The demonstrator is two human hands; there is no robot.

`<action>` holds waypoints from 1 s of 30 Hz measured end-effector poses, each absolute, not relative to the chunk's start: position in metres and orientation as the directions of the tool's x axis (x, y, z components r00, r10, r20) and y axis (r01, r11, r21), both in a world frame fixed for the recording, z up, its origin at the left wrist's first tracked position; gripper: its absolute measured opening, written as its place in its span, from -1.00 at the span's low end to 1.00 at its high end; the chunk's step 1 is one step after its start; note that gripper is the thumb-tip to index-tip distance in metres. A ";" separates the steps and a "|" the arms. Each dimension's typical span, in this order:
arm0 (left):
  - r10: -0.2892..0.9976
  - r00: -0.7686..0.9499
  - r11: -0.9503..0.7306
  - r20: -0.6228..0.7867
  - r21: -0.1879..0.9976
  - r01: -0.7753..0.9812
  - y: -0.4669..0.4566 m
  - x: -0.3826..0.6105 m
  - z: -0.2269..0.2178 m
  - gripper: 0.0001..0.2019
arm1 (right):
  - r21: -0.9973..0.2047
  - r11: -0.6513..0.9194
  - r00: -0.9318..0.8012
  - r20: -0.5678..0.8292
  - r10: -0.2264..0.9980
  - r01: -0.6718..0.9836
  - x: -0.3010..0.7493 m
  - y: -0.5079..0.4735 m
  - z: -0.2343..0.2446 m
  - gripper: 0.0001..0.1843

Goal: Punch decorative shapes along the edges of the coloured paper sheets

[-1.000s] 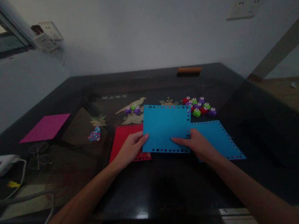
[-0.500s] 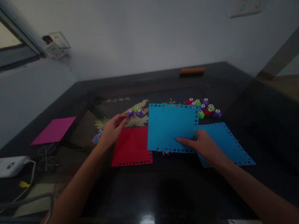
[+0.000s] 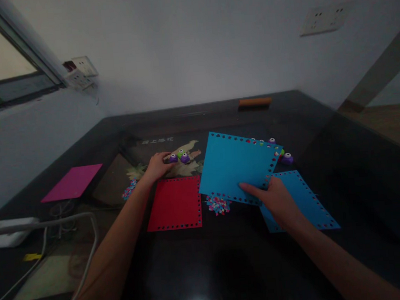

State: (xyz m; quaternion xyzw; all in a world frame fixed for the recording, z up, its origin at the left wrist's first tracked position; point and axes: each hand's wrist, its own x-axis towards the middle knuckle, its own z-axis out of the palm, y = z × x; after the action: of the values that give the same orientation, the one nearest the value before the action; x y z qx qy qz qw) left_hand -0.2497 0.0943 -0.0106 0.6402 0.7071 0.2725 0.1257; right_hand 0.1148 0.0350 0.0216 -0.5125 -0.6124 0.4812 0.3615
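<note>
My right hand [image 3: 272, 198] pinches the near edge of a blue punched sheet [image 3: 236, 165] and holds it tilted above the dark table [image 3: 203, 262]. A second blue sheet [image 3: 302, 201] lies flat under it to the right. My left hand [image 3: 156, 165] reaches to the far left of a red punched sheet [image 3: 175, 203], its fingers curled right beside two small purple punches [image 3: 179, 158] and a green one. Whether it grips one I cannot make out. A heap of coloured confetti [image 3: 218, 204] lies between the red and blue sheets.
More small punches [image 3: 286, 158] show behind the lifted sheet. A magenta sheet [image 3: 72, 182] lies at the left, with another confetti heap [image 3: 129, 190] nearer. A white device with cables [image 3: 4, 237] sits at the left edge. An orange bar [image 3: 254, 102] lies at the table's far edge.
My left hand let go of the blue sheet and moved left and away to the purple punches. My right hand lifted and tilted the sheet, uncovering the confetti heap.
</note>
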 end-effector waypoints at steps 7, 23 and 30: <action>0.971 -0.119 0.007 0.207 0.471 0.882 0.099 -0.245 -0.012 -0.67 | -0.959 0.019 -0.212 -0.043 0.976 0.282 0.115 0.035 0.017 -0.73; 0.938 -0.253 0.096 0.236 0.526 0.845 0.085 -0.238 0.008 -0.73 | -0.972 -0.006 -0.181 -0.050 0.982 0.235 0.116 0.036 0.015 -0.67; 0.945 -0.257 0.052 0.203 0.684 0.728 0.058 -0.206 0.028 -0.72 | -0.982 -0.009 -0.160 -0.040 0.986 0.191 0.116 0.037 0.021 -0.64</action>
State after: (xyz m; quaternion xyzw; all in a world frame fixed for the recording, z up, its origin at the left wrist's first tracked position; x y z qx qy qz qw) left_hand -0.2062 0.0575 0.0275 0.5900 0.7088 0.3552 0.1527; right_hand 0.1158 0.0373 0.0213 -0.5089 -0.5784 0.4953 0.4013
